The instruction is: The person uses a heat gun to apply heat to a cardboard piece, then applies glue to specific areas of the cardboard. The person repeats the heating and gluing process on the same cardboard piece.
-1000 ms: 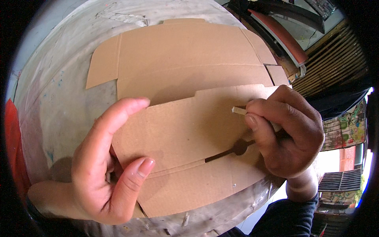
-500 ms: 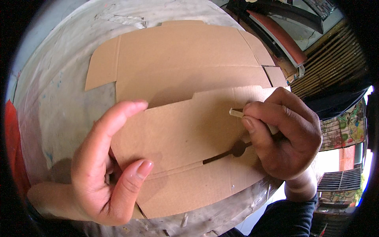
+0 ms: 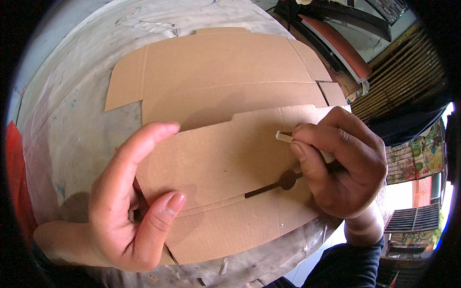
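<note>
A brown cardboard blank (image 3: 206, 158), cut with flaps, a crease and a long dark slot widening into a round hole, tilts up in front of me. My left hand (image 3: 127, 201) holds it by its left end, thumb on the near face and index finger along the far edge; its other fingers are partly hidden behind the sheet. Above the blank's right part, my right hand (image 3: 343, 163) is closed in a pinch. Between thumb and forefinger sticks out a small pale strip (image 3: 284, 137), whose material I cannot make out.
Another flat cardboard piece (image 3: 225, 60) with side flaps lies beyond, on a table covered in stained, whitish plastic sheeting (image 3: 77, 129). Slatted wood (image 3: 398, 72) and a reddish-brown panel (image 3: 336, 48) are off to the right. Red material (image 3: 19, 177) hangs at the left edge.
My right hand and the pale strip have shifted very slightly left. The strip looks turned a little. My left hand keeps its hold on the cardboard.
</note>
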`<state>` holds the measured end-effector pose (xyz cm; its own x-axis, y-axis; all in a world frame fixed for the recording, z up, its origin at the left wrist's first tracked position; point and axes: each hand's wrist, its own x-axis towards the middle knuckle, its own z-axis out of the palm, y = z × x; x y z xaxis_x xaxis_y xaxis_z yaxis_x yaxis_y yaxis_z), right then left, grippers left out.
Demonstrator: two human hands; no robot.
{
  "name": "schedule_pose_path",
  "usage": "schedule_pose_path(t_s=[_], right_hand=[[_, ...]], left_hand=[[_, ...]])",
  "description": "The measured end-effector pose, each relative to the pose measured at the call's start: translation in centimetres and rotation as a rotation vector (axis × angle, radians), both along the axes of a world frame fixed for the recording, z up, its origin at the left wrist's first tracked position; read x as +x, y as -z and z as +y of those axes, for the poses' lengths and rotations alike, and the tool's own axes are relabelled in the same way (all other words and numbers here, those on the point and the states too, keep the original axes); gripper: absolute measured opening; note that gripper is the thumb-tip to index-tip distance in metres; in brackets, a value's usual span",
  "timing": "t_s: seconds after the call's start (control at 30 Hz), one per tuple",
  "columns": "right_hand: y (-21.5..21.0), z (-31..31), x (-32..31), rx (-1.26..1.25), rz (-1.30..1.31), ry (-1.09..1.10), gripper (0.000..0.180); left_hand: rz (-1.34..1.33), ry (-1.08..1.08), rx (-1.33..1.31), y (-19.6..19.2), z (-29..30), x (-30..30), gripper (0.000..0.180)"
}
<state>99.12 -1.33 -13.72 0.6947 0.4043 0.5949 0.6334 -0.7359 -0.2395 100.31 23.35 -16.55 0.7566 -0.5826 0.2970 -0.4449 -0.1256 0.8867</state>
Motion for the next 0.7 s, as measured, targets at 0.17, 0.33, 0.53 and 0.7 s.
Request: schedule_pose_path(t_s=[0.17, 0.33, 0.53, 0.7], right_hand=[[-0.1, 0.2, -0.1, 0.005, 0.004, 0.011, 0.009], [-0.6, -0.2, -0.7, 0.136, 0.043, 0.033, 0.007], [-0.6, -2.8, -2.3, 0.468, 0.073, 0.068, 0.011], [0.1, -4.3, -4.6, 0.444, 0.049, 0.107, 0.009]], left_hand=[[0.019, 0.005, 0.007, -0.1, 0.2, -0.2, 0.054], [0.117, -0.002, -0.097, -0.2, -0.2, -0.6, 0.051], [0.075, 0.041, -0.128, 0.4, -0.6, -0.5, 0.047], [0.062, 0.034, -0.103, 0.5, -0.7, -0.6, 0.047]])
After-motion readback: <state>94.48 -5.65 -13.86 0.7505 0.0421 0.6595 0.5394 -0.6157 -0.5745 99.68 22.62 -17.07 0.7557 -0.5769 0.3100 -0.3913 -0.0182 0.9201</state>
